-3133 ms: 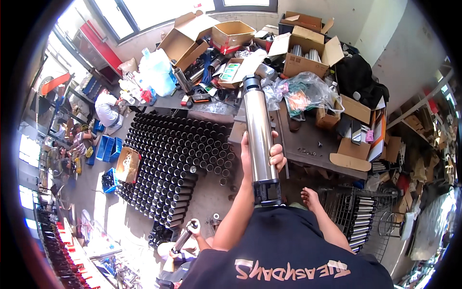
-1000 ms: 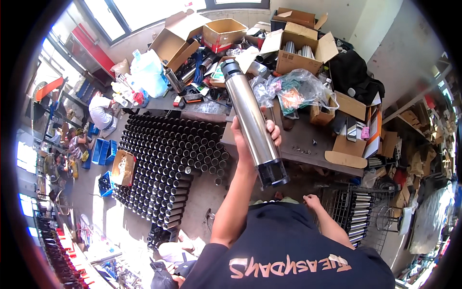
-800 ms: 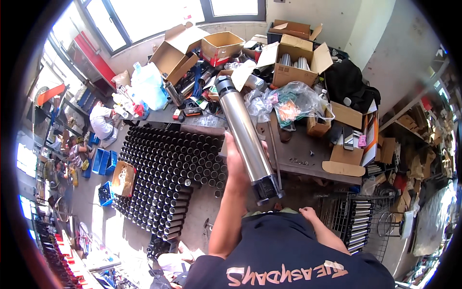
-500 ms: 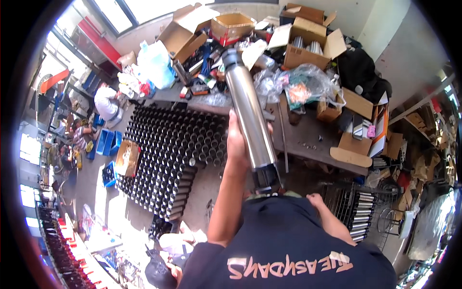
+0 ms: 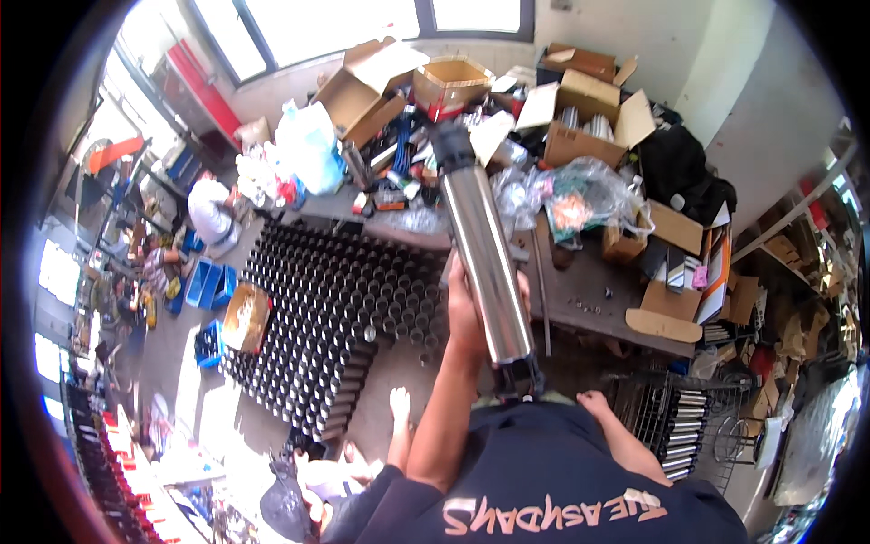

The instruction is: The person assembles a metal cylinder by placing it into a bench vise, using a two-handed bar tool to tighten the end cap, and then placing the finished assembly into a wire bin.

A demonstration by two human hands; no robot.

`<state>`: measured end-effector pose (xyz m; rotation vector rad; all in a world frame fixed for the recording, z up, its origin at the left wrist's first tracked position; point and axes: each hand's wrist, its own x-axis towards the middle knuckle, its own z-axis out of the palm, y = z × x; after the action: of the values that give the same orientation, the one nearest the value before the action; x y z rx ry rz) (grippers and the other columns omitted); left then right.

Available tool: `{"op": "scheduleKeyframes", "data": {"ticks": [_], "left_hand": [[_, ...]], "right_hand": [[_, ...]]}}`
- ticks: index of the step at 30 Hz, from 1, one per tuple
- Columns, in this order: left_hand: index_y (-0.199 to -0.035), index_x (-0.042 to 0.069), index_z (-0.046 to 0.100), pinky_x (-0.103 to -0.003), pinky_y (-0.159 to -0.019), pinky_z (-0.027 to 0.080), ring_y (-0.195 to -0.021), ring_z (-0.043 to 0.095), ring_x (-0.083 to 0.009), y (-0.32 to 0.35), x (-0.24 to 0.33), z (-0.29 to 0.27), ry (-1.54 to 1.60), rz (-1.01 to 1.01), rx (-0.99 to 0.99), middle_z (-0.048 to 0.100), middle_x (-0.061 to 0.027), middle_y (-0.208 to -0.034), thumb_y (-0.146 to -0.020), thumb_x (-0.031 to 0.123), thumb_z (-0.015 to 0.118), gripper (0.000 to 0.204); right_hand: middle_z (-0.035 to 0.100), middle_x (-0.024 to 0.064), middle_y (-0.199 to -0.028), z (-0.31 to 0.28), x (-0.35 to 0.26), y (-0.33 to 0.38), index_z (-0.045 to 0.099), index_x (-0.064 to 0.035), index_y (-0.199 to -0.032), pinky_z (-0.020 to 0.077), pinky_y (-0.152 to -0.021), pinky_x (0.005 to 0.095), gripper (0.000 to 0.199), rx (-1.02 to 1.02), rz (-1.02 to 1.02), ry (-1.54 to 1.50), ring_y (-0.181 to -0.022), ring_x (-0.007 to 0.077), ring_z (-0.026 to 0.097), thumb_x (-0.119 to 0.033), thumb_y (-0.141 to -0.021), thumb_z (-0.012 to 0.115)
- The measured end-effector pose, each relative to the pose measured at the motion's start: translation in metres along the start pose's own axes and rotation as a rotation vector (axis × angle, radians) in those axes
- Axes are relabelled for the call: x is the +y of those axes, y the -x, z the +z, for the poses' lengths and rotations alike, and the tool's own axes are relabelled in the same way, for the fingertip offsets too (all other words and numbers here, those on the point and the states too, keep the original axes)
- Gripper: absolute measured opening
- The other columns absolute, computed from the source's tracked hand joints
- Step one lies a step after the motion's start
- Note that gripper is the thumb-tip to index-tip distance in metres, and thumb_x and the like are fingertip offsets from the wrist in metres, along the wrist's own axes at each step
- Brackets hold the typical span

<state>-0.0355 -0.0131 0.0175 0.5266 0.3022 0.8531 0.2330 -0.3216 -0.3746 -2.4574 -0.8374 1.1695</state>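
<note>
My left hand (image 5: 465, 308) is wrapped round a shiny steel cylinder (image 5: 489, 263) with black fittings at both ends. The cylinder slants in front of my chest, its top leaning away from me over the bench edge, and its lower black end near my waist. Fingertips show along its right side. My right hand (image 5: 594, 400) is low at my right side, small in view, with its fingers curled and no object visible in it. Just left of the cylinder, many black tubes (image 5: 331, 317) stand in rows on the floor.
The bench (image 5: 580, 290) holds open cardboard boxes (image 5: 580, 136), plastic bags (image 5: 313, 150) and loose parts. A wire rack (image 5: 684, 426) with steel tubes stands at right. Blue bins (image 5: 210, 285) are at left. One person (image 5: 290, 503) is close at lower left; others sit farther off.
The view has tilted up, so the scene and cylinder sit lower in the picture. My left hand keeps its grip. A bare limb of the person at lower left has come into sight.
</note>
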Motion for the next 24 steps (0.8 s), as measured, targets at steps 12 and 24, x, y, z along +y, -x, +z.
{"op": "scheduleKeyframes", "data": {"ticks": [12, 24], "left_hand": [[-0.126, 0.001, 0.055, -0.037, -0.068, 0.058, -0.079, 0.067, -0.0266, 0.005, -0.107, 0.031, -0.625, -0.207, 0.238, 0.066, -0.0149, -0.096, -0.1, 0.066, 0.04, 0.072], [-0.127, -0.004, 0.059, -0.033, -0.092, 0.05, -0.1, 0.064, -0.0192, 0.048, -0.428, 0.107, -1.397, -0.765, -0.853, 0.069, -0.0139, -0.111, -0.099, 0.019, 0.061, 0.036]], "right_hand": [[0.07, 0.0077, -0.117, -0.106, -0.186, 0.148, 0.058, -0.0045, -0.135, 0.0532, -0.094, 0.0312, 0.049, -0.217, -0.33, -0.959, -0.111, 0.0155, 0.064, -0.037, -0.099, 0.064], [0.068, 0.0039, -0.077, -0.12, 0.177, 0.245, 0.075, 0.0013, -0.086, 0.0458, -0.058, 0.0317, 0.047, 0.595, 0.35, -1.723, -0.066, 0.0139, 0.06, -0.043, -0.074, 0.085]]}}
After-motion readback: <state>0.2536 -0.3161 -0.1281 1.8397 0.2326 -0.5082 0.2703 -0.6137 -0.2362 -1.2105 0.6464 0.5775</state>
